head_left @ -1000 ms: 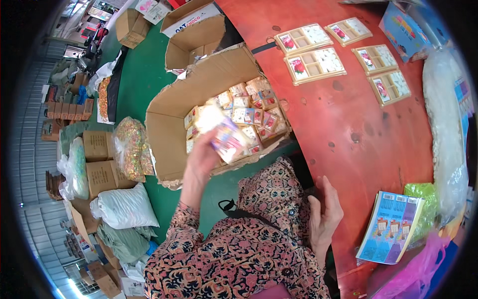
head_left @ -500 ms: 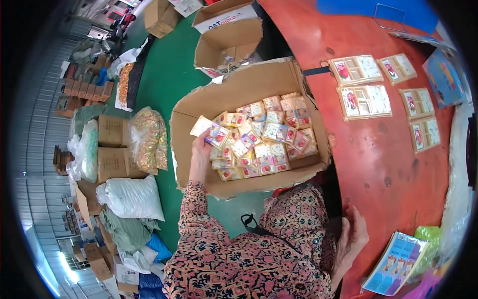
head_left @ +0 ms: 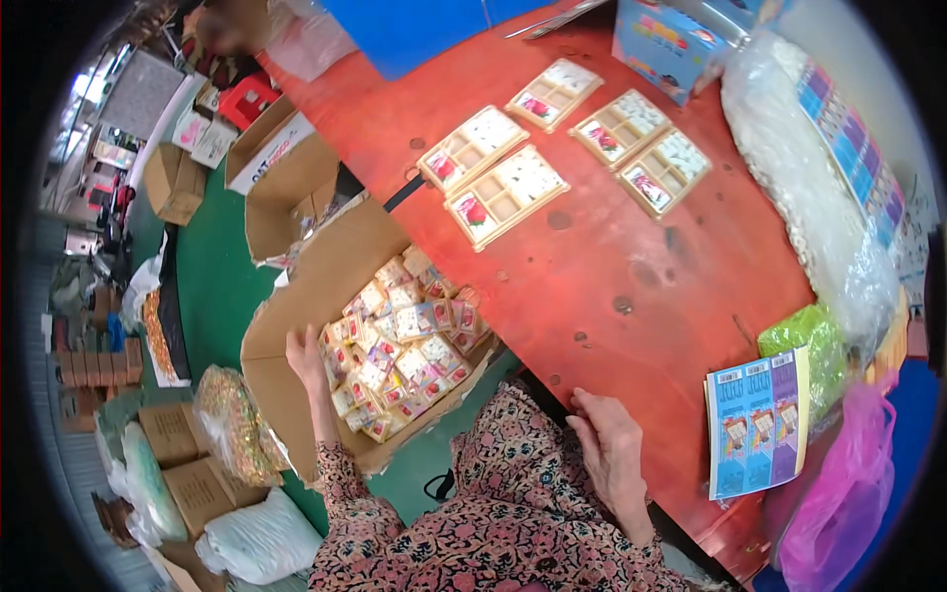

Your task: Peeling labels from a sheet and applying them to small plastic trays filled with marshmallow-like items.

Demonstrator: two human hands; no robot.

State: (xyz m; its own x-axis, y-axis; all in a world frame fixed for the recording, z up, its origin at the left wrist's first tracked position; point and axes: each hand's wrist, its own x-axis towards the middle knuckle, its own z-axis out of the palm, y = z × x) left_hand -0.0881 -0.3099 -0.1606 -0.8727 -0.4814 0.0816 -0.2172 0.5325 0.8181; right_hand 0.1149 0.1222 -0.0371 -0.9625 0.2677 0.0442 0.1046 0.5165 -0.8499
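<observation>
My left hand [head_left: 309, 360] is over the left part of a large cardboard box [head_left: 286, 326], beside a heap of small wrapped packs [head_left: 404, 340] with white, red and purple showing. Its fingers point up, apart, and no pack shows in them. My right hand [head_left: 612, 449] rests at the near edge of the red table [head_left: 631, 365], fingers loosely bent and holding nothing. Farther along the table lie several tan compartment trays [head_left: 508, 194], each with a red picture piece and white bits in its sections.
Printed blue and purple sheets [head_left: 758, 424] lie at the table's right, near a green bag [head_left: 804, 335] and a pink plastic bag [head_left: 838, 493]. A long clear bag of white pieces [head_left: 779, 148] lines the far side. Cartons [head_left: 197, 493] and sacks [head_left: 258, 538] stand left.
My left hand has let go of the pack it held over the box. The view has swung right, showing more of the table. My right hand stays by the table's edge.
</observation>
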